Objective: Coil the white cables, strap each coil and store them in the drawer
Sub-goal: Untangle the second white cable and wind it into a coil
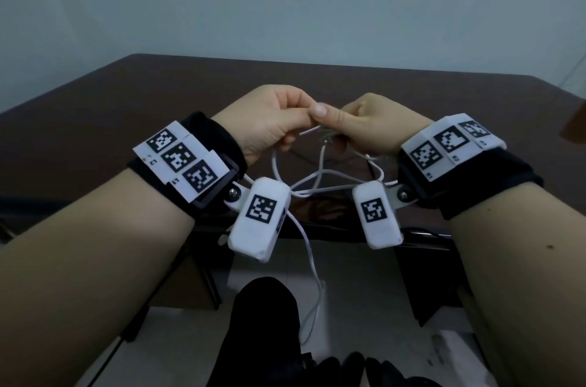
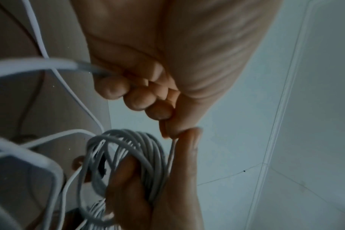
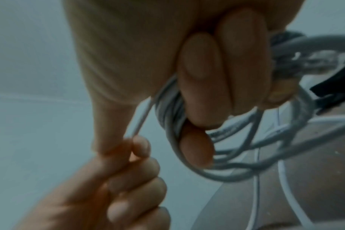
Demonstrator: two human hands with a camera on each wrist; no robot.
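Note:
My two hands meet above the brown table (image 1: 152,95). My right hand (image 1: 352,129) grips a small coil of white cable (image 3: 173,124) wound with several turns round its fingers (image 3: 201,65); the same coil (image 2: 132,140) shows in the left wrist view. My left hand (image 1: 298,115) pinches a single strand (image 3: 142,119) running off the coil, thumb tip against my right thumb. Loose white cable (image 1: 312,263) loops under both wrists and hangs over the table's near edge toward the floor. No strap or drawer shows.
White camera modules (image 1: 260,218) (image 1: 377,215) hang under my wrists, with cable loops running between them. Below the near table edge are black table legs (image 1: 209,285), pale floor and my dark-clothed knee (image 1: 263,323). A plain wall stands behind the table.

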